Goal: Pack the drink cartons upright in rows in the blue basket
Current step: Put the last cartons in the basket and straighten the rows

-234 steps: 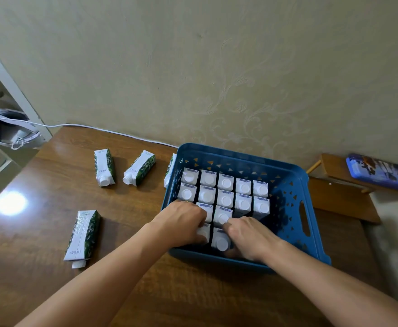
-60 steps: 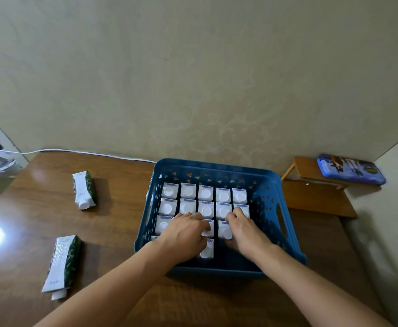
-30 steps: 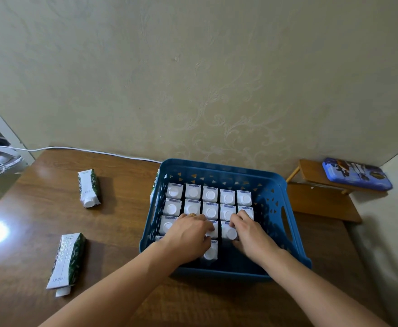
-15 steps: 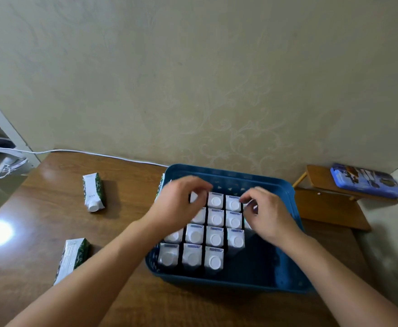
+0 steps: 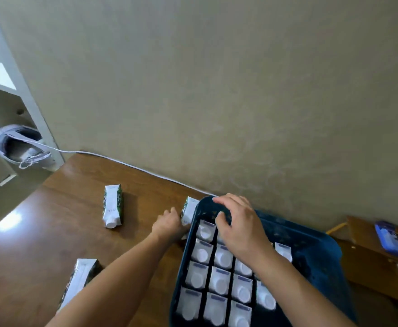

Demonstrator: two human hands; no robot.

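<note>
Wooden tabletop (image 5: 52, 232) against a beige wall carries the blue basket (image 5: 316, 251), its left side filled with upright drink cartons (image 5: 219, 279). A lying carton (image 5: 189, 212) touches the basket's far-left corner; the left hand (image 5: 168, 226) reaches it, grip unclear. The right hand (image 5: 239, 226) hovers loosely curled, empty. Dragging that carton could jolt the basket.

Beige wall (image 5: 217, 90), brown wooden table (image 5: 40, 244)

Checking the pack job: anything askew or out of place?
Three cartons lie flat on the table, outside the basket: one far left, one near, one against the basket wall at the left hand. Packed cartons stand upright.
</note>
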